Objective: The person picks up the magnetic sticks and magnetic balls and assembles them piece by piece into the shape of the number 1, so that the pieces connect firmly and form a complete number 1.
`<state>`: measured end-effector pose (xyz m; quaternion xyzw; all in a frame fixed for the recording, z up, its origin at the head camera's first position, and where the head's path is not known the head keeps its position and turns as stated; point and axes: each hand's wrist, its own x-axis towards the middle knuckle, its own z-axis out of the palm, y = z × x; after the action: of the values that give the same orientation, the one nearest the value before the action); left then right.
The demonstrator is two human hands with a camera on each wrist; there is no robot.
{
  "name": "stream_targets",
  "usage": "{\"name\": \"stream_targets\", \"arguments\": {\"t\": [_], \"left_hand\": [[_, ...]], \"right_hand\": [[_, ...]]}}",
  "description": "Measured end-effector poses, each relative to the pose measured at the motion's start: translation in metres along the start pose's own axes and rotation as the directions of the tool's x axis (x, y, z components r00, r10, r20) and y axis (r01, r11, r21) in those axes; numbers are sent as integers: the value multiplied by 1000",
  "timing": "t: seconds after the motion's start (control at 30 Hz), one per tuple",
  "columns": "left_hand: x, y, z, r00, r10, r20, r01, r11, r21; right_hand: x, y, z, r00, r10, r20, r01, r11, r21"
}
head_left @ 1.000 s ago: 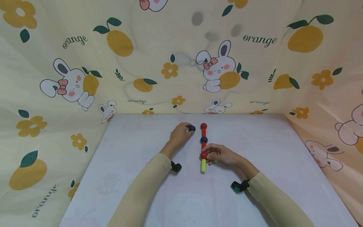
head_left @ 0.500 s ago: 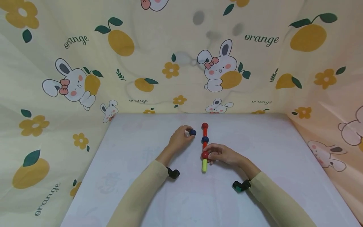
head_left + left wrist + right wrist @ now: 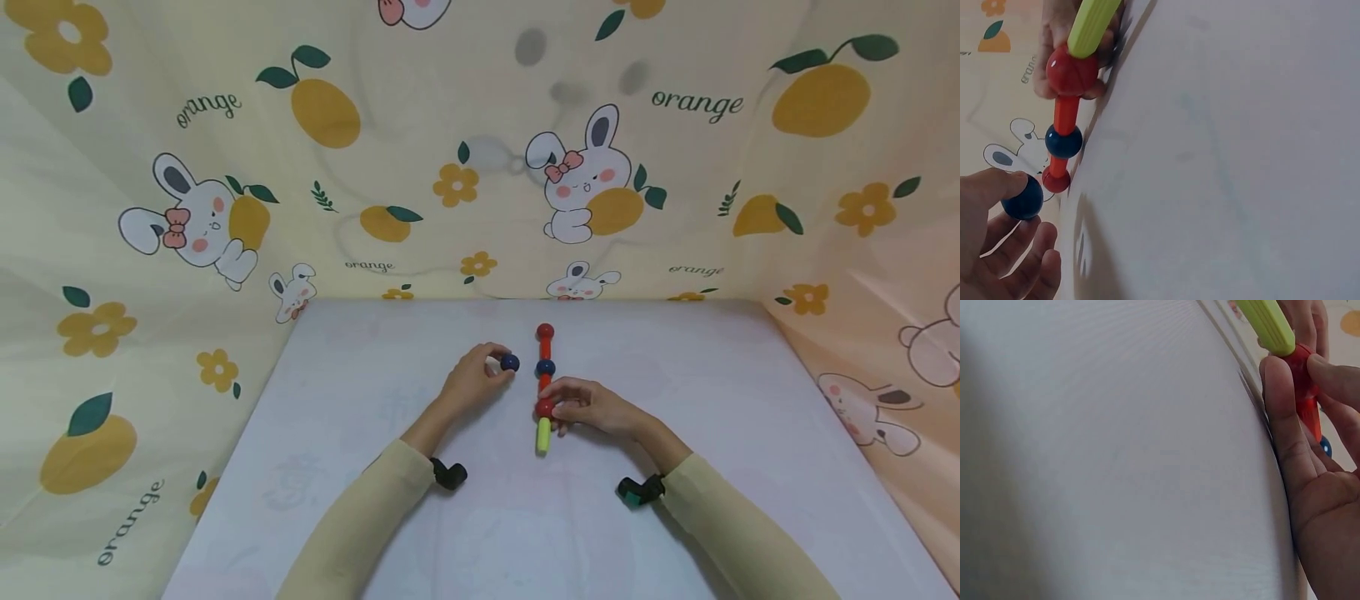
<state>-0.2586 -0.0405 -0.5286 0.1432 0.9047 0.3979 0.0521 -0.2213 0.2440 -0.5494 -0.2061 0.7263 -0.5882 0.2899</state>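
Observation:
My left hand [image 3: 472, 379] pinches a loose dark blue ball [image 3: 510, 362] between thumb and fingers, a little left of a rod-and-ball chain. Running from far to near, the chain has a red ball [image 3: 545, 332], a red-orange rod [image 3: 545, 348], a blue ball [image 3: 545, 367], a second red-orange rod [image 3: 1065, 114], a nearer red ball [image 3: 544, 408] and a yellow-green rod [image 3: 543, 437]. The nearer red ball is gripped by my right hand [image 3: 596, 408], thumb and fingers on its sides in the right wrist view. The yellow-green rod's near end is free.
A white tabletop [image 3: 480, 525] lies under both hands. Behind it and along its sides hangs a cream curtain [image 3: 420, 125] printed with rabbits and oranges. Small black wrist cameras sit at the left cuff [image 3: 450, 476] and right cuff [image 3: 640, 491].
My left hand has drawn back toward the near side with the blue ball still pinched. The right hand and the chain stay in place; the whole view has shifted slightly.

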Motion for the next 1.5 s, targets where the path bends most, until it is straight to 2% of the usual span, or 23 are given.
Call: {"name": "stream_targets", "arguments": {"t": [0.73, 1.07, 1.5], "left_hand": [[-37, 5, -6, 993, 39, 115, -33, 998, -50], [-50, 2, -8, 981, 16, 195, -4, 998, -61], [-61, 1, -8, 963, 58, 262, -42, 997, -68]], "right_hand": [[3, 3, -2, 1000, -7, -9, 7, 1000, 16], [4, 7, -4, 1000, -18, 0, 18, 1000, 12], [3, 4, -3, 1000, 3, -15, -3, 1000, 3]]}}
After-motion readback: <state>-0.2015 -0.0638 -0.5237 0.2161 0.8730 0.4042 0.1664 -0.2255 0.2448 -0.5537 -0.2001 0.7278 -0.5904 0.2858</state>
